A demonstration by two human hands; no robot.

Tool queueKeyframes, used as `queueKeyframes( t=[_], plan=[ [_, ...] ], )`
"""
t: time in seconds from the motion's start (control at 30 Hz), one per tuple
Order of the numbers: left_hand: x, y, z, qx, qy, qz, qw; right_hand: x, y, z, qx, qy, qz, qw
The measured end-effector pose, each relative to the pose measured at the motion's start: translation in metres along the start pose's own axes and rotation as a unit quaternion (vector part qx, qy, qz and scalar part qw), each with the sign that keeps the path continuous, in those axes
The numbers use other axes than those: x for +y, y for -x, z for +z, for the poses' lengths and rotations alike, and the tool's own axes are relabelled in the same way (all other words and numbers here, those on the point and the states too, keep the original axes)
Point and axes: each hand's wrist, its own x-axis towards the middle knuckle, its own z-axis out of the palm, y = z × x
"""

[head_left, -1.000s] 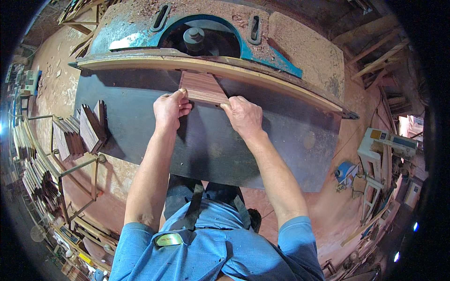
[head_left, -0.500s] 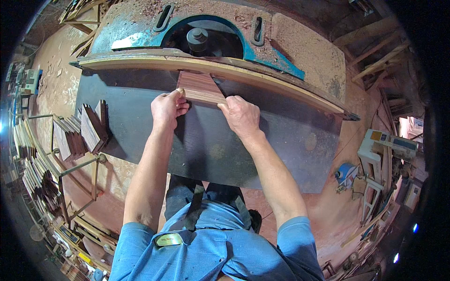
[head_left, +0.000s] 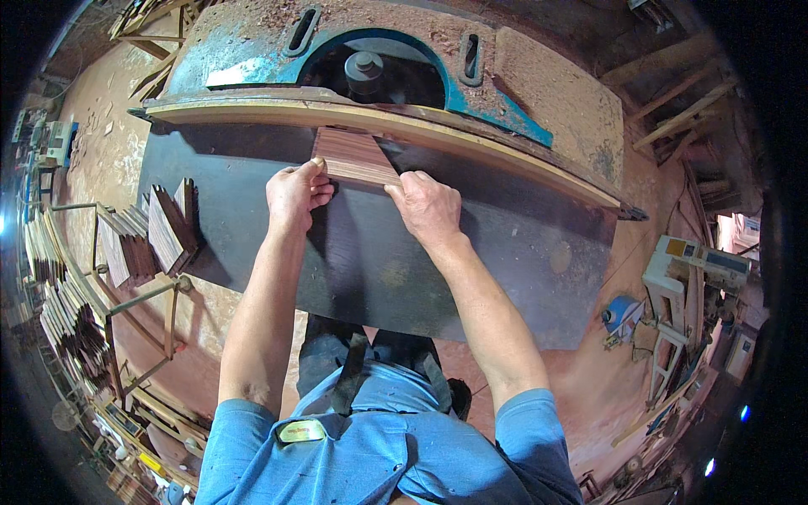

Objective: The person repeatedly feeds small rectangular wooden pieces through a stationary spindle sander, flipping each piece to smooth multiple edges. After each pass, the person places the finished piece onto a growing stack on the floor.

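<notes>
A striped reddish-brown wooden board (head_left: 355, 155) with one slanted side lies on the dark machine table (head_left: 396, 261). Its far edge meets the long wooden fence (head_left: 505, 151). My left hand (head_left: 293, 194) pinches the board's near left corner between thumb and curled fingers. At the near right corner, my right hand (head_left: 427, 206) is closed round the edge, thumb on the near side. Behind the fence, a grey spindle (head_left: 364, 69) sits in the round opening of a blue-green guard (head_left: 450, 84). Whether a cutter touches the board is hidden by the fence.
Several similar boards (head_left: 168, 227) stand stacked at the table's left, beside a metal-framed rack (head_left: 139, 295) holding more boards. Wood chips (head_left: 555, 84) cover the machine's far surface. Off to the right are a grey machine (head_left: 673, 269) and a blue container (head_left: 621, 313) on the floor.
Both hands and the board have shifted slightly left along the fence. The grip on the board looks the same.
</notes>
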Motion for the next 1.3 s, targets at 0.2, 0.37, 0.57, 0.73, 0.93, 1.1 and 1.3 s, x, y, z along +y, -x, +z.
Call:
queueKeyframes(
  t=[0.2,0.37,0.57,0.73,0.93,1.1,1.3],
  plan=[
    [0.003,-0.006,-0.01,-0.005,0.008,0.004,1.0,-0.007,-0.004,0.007,-0.004,0.006,-0.004,1.0],
    [0.014,-0.022,-0.043,-0.003,0.0,0.001,1.0,-0.035,-0.019,0.017,0.001,-0.012,-0.016,1.0],
    [0.012,0.006,-0.11,-0.073,-0.031,0.028,0.996,-0.072,0.014,0.019,0.048,-0.089,-0.071,0.992],
    [-0.023,0.046,-0.136,-0.145,0.107,0.111,0.977,-0.088,0.053,-0.008,-0.048,-0.302,0.016,0.952],
    [-0.041,0.074,-0.118,-0.226,0.061,0.14,0.962,-0.078,0.057,-0.046,-0.238,-0.334,0.056,0.91],
    [-0.036,0.09,-0.085,-0.185,-0.013,0.122,0.975,-0.05,0.066,-0.051,-0.082,-0.237,-0.049,0.967],
    [-0.03,0.093,-0.052,-0.207,0.062,-0.005,0.976,-0.02,0.059,-0.055,0.057,-0.107,-0.148,0.982]
  ],
)
